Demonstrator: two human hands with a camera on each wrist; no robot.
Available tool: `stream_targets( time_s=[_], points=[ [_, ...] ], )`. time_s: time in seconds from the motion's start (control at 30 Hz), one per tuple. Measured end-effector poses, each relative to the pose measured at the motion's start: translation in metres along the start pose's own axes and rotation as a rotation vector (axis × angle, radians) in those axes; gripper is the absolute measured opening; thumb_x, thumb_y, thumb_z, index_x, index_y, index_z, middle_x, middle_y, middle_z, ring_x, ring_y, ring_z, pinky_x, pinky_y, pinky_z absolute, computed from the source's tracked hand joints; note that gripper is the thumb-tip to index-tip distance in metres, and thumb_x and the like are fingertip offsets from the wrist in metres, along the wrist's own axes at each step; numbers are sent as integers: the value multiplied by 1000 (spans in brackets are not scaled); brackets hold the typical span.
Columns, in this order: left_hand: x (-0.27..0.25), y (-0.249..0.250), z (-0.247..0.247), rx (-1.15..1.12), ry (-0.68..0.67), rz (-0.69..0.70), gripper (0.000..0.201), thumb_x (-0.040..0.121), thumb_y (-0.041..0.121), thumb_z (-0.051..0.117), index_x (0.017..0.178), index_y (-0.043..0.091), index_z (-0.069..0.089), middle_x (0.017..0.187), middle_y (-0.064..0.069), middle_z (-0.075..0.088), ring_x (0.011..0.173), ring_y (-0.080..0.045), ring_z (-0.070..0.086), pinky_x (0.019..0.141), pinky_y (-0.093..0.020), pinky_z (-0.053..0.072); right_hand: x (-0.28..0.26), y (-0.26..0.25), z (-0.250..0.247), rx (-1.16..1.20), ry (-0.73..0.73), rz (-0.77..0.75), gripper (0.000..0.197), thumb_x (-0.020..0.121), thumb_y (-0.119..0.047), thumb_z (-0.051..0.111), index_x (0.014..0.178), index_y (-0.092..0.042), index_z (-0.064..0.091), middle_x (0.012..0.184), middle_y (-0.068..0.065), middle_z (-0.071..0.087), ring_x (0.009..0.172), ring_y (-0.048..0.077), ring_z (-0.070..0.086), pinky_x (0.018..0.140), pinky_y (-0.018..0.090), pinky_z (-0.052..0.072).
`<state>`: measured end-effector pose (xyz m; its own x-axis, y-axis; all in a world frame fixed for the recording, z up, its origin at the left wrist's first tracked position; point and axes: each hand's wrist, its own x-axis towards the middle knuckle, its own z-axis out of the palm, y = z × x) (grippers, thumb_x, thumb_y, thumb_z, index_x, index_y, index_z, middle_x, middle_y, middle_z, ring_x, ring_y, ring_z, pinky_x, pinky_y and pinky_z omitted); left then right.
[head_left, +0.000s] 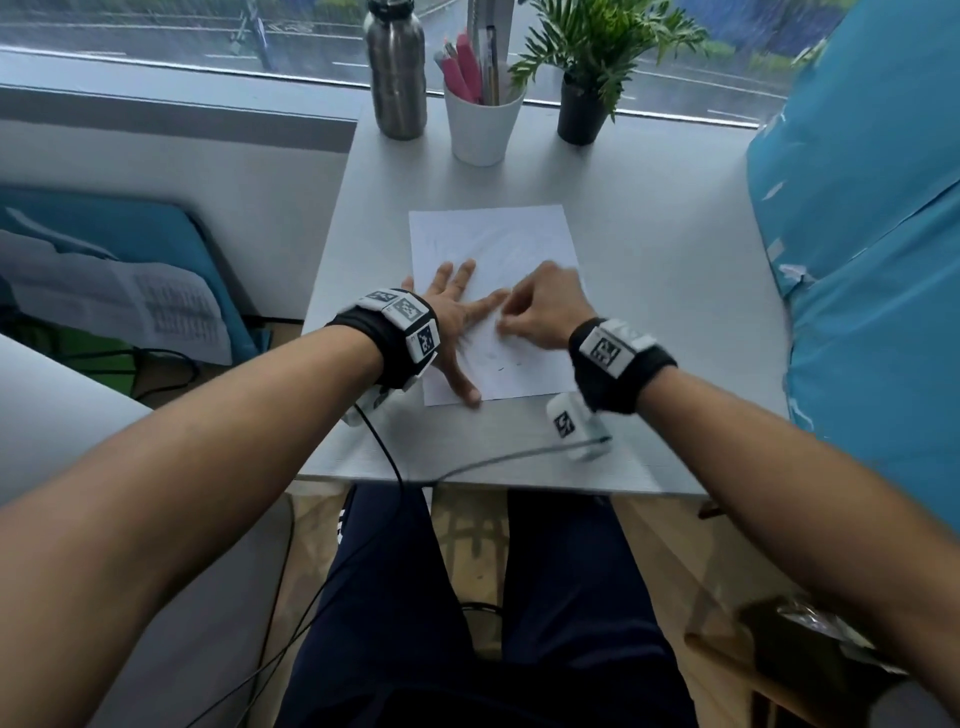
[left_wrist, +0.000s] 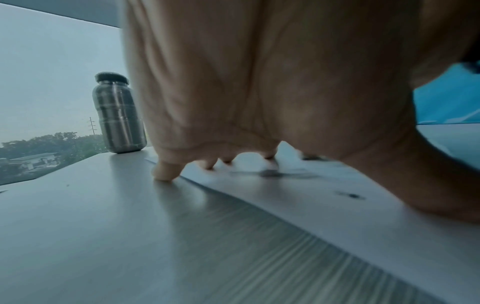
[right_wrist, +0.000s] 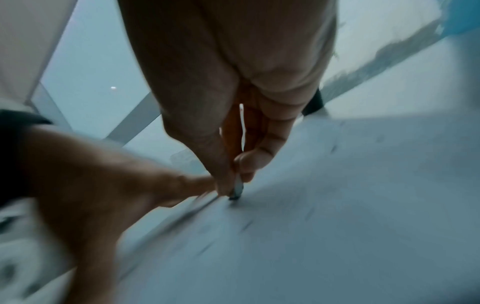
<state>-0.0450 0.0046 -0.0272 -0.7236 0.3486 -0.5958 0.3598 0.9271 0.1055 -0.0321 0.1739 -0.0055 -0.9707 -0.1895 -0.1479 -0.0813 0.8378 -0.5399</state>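
While the left hand (head_left: 451, 318) lies flat over the paper (head_left: 498, 234) edge, the right hand (head_left: 545, 306) pinches — seemingly — a pencil (right_wrist: 237, 188).

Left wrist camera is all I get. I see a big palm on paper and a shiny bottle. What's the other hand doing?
Observer: The right hand pinches an orange stick, a pencil or pen, with its dark tip down on the paper.
Operator: Is it near the hand I see?
Observer: Yes. The left hand lies flat, and its index finger reaches right up to the right hand.
Operator: What's next to the bottle?
Observer: Beside the bottle stands a white cup holding pens, then a potted plant, all at the window end of the table.
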Motion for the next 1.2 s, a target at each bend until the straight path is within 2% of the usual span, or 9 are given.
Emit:
stream_targets(
  time_s=[0.13,0.23,0.33,0.47,0.6,0.73,0.9,1.03,1.2],
  points=[
    [0,3,-4,54,-18,-19,156,28,85,75,139,55,-30,153,-2,-41,142,-29,-32,106,-69,-14,20,19,-16,-53,42,27,12,69,-22,79,78,-15,80,77,0,75,76,10,69,80,19,54],
    [-2,4,-11,89,5,21,150,42,81,76,148,43,-22,157,-8,-32,145,-29,-26,111,-63,-18,24,19,-13,-103,51,2,10,68,-20,78,77,-14,79,78,2,75,78,15,69,80,24,55],
    [-3,0,-13,-23,56,161,132,63,67,78,155,28,-7,162,-4,-20,149,-22,-17,118,-55,-7,31,20,-14,-123,70,0,8,69,-20,78,75,-15,78,75,2,74,75,16,68,78,28,57],
    [1,4,-7,-65,81,138,131,65,62,80,156,24,-6,162,-3,-19,149,-23,-14,119,-56,-1,35,16,-17,-163,54,-30,4,70,-16,77,74,-14,78,74,3,73,73,16,67,76,29,58],
    [1,15,-13,-42,46,84,133,66,59,81,155,23,-11,161,-4,-23,149,-24,-17,118,-58,1,17,10,-7,-121,74,-42,7,70,-18,76,75,-13,78,75,3,73,73,18,67,74,30,57],
    [1,21,-16,23,3,39,135,66,59,80,154,23,-16,159,-5,-27,148,-25,-18,118,-59,6,-20,-1,7,-86,-127,-182,5,71,-16,77,75,-14,79,73,1,74,68,13,67,73,24,54],
    [3,27,-20,59,-19,16,129,64,56,84,154,39,-8,160,-8,-25,149,-30,-14,114,-59,15,5,12,-9,-37,17,-52,10,71,-18,76,78,-13,79,78,1,75,68,10,63,74,20,50],
    [8,25,-22,51,-50,10,132,59,55,87,152,45,-6,159,-9,-28,148,-32,-17,115,-58,12,-24,1,6,-42,-159,-174,7,71,-17,77,77,-13,80,79,2,74,72,12,65,73,23,53],
    [5,28,-22,77,-57,-1,129,62,55,86,152,46,-6,159,-8,-28,148,-32,-16,115,-59,13,2,10,-7,12,7,-18,10,70,-20,77,78,-14,80,80,2,76,78,12,70,82,25,56]
  ],
)
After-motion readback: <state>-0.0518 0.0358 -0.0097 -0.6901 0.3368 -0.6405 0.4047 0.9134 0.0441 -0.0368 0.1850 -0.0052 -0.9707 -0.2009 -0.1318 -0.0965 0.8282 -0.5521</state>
